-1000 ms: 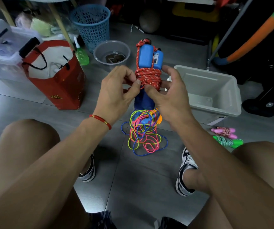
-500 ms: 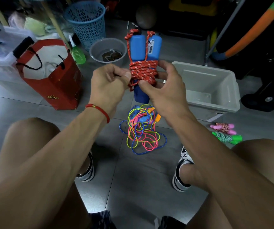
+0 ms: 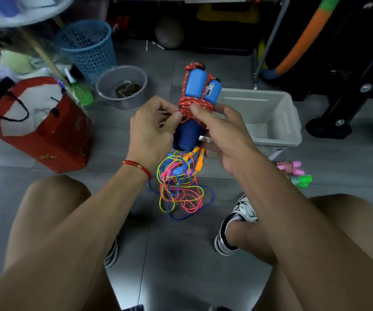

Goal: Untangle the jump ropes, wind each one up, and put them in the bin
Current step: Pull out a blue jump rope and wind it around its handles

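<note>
At nine o'clock a red paper bag [image 3: 46, 131] stands on the floor, with a blue mesh basket [image 3: 86, 48] at eleven o'clock and a grey bowl [image 3: 122, 86] just right of it. My left hand [image 3: 152, 131] has its grip pinching the red cord where it wraps the blue-handled jump rope [image 3: 194, 102], held upright at the centre, above the floor. My right hand [image 3: 223, 133] grips the same bundle, thumb pressed on the wound cord. Below, at six o'clock, a tangle of thin coloured ropes [image 3: 178, 182] lies on the floor between my feet. The grey bin [image 3: 277, 122] sits at two o'clock, and beside it, at three o'clock, two wound ropes [image 3: 293, 173], pink and green.
</note>
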The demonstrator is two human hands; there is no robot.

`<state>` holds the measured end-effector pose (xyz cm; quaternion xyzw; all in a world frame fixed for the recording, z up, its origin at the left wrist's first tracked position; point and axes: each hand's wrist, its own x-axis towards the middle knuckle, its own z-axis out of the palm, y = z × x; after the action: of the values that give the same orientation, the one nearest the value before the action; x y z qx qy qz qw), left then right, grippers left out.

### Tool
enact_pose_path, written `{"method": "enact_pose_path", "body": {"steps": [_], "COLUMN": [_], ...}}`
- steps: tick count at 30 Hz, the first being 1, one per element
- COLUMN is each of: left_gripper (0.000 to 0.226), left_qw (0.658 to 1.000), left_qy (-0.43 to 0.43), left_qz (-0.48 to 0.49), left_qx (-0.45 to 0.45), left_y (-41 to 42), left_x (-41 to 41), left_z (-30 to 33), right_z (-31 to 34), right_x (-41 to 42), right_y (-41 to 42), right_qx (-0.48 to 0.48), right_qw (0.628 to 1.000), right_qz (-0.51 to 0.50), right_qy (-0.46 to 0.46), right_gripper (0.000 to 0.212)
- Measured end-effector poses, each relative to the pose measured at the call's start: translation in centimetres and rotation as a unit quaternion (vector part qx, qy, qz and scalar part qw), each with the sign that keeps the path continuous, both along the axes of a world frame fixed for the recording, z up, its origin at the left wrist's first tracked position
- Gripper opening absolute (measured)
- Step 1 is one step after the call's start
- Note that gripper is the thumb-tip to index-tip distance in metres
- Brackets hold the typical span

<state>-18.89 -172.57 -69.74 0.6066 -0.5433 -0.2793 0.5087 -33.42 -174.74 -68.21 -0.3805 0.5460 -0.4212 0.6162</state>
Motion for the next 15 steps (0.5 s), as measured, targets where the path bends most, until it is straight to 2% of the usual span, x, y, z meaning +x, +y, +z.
{"method": "enact_pose_path", "body": {"steps": [3,7,10,13,15], "left_gripper": [0.015,0.013,0.016,0.021,0.023], "left_qw": [0.999,0.992,0.984,0.968,0.955], "left_qy": [0.018,0.013,-0.006,-0.059,-0.085], "left_qz": [-0.046,-0.125,-0.177,-0.234,-0.268], "left_qx": [-0.002,-0.002,0.013,0.063,0.100], "left_y": [-0.8,-2.0,-2.8,-3.8,-4.5], "left_x": [-2.3,-6.7,-10.0,-13.0,-14.8], "left_z": [-0.3,-0.8,-1.5,-3.5,-5.3], "right_z": [0.1,1.1,2.9,2.5,-1.0], "right_x": [-2.5,-8.1,-15.4,-24.0,-28.6], "right_y": [0.1,-0.3,-1.2,-1.5,-1.0], "right_qx": [0.008,0.001,-0.020,-0.002,0.020], "right_qw": [0.999,0.995,0.993,0.985,0.977], "right_qz": [-0.035,-0.095,-0.114,-0.173,-0.211], "right_qy": [-0.039,0.002,-0.001,-0.003,-0.002], "right_gripper": [0.031,0.033,0.013,0.028,0.027]}}
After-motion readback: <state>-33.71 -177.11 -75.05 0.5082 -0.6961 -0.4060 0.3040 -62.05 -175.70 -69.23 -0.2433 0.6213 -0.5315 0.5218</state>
